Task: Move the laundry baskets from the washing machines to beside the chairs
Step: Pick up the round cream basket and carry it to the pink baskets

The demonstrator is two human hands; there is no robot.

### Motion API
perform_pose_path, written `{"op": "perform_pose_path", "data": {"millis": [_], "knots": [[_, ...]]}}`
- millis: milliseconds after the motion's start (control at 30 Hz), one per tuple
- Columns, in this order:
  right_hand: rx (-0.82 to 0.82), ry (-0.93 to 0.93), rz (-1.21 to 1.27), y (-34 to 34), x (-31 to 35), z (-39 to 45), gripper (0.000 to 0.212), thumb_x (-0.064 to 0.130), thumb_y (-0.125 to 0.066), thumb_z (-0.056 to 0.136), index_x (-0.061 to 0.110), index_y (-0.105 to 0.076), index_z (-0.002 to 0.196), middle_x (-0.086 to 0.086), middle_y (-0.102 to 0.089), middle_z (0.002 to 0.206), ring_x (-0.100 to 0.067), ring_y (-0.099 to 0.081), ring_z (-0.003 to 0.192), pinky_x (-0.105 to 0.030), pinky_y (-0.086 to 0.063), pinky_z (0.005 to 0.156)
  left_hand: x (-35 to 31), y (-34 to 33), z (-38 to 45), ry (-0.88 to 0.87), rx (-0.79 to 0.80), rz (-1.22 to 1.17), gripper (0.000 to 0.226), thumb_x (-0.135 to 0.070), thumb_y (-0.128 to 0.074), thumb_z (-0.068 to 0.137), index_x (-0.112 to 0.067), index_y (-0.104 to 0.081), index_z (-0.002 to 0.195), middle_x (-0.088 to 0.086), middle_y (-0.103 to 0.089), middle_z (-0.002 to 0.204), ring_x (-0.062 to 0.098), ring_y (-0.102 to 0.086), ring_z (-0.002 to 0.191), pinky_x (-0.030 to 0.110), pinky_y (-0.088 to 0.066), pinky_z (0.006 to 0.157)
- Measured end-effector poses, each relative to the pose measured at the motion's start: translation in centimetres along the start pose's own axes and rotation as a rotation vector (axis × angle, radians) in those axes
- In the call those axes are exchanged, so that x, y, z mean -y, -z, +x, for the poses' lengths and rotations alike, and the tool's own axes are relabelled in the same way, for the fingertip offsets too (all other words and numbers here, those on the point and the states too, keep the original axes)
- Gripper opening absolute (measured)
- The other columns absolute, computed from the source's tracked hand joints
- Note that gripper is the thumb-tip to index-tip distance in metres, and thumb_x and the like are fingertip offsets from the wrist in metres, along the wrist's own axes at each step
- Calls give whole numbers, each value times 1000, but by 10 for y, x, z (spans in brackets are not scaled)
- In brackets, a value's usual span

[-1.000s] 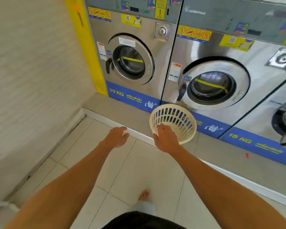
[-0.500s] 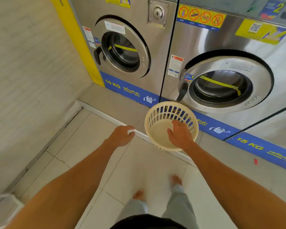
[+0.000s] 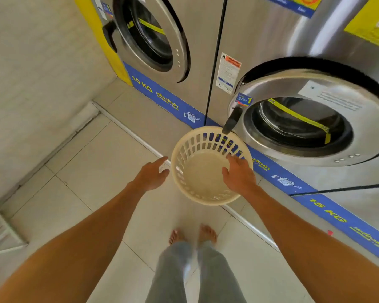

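A round cream plastic laundry basket point(image 3: 202, 173) with slotted walls hangs empty in front of the washing machines, over the raised step. My right hand point(image 3: 239, 174) grips its right rim, fingers reaching inside. My left hand point(image 3: 152, 174) is just left of the basket, fingers spread, close to the left rim but apart from it. The 10 KG washing machine point(image 3: 197, 62) stands at the back left and a larger one point(image 3: 315, 119) at the right, both doors closed.
A tiled step point(image 3: 144, 127) with a white edge runs along the machines' base. A pale wall point(image 3: 31, 73) closes the left side. A white metal frame point(image 3: 2, 237) sits low left. My bare feet point(image 3: 193, 236) stand on the floor tiles.
I have moved closer to the machines. The basket has turned upright and come up towards me in my right hand. My left hand has reached nearer its left rim.
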State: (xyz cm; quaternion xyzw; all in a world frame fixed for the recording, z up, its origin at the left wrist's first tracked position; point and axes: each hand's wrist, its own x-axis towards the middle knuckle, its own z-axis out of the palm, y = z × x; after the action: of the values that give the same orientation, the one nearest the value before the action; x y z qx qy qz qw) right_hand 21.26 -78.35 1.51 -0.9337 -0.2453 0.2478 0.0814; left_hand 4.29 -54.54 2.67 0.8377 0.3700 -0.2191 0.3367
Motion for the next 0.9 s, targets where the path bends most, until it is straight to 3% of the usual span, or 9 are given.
{"op": "perform_pose_path", "data": {"millis": [133,300,467,700,900], "knots": [[46,-17,-26,-11,-29,23,52,35,-48,102,5,-42,145,-13,-46,147,-34,-41,137,-50,-46,104,-5,-26,27,29,48,22,57,-45,-42,95,-38,-27,150,10,-68,112,29,-58,114,41,-44,101],[64,-20,-63,-33,-53,51,56,34,-49,102,5,-38,149,-15,-41,154,-35,-39,140,-48,-43,109,-2,-61,62,36,58,19,55,-46,-42,95,-42,-27,148,15,-56,133,32,-54,120,39,-44,100],[73,-30,-66,-67,-77,83,55,34,-50,101,10,-38,149,-16,-38,156,-37,-36,142,-51,-43,109,9,-102,98,70,38,10,55,-45,-43,95,-42,-29,147,18,-53,134,33,-48,126,38,-40,100],[97,-144,-157,-122,-117,121,66,43,-50,101,21,-25,158,-15,-7,168,-40,-12,152,-58,-30,114,31,-153,140,143,-38,-8,56,-42,-43,95,-42,-24,149,16,-37,145,32,-40,132,45,-40,105],[89,-220,-121,-150,-136,140,71,42,-54,100,26,-17,159,-13,3,169,-44,-10,152,-59,-31,114,34,-178,164,209,-117,-86,61,-37,-41,98,-42,-13,151,16,-15,154,37,-58,109,47,-54,89]]}}
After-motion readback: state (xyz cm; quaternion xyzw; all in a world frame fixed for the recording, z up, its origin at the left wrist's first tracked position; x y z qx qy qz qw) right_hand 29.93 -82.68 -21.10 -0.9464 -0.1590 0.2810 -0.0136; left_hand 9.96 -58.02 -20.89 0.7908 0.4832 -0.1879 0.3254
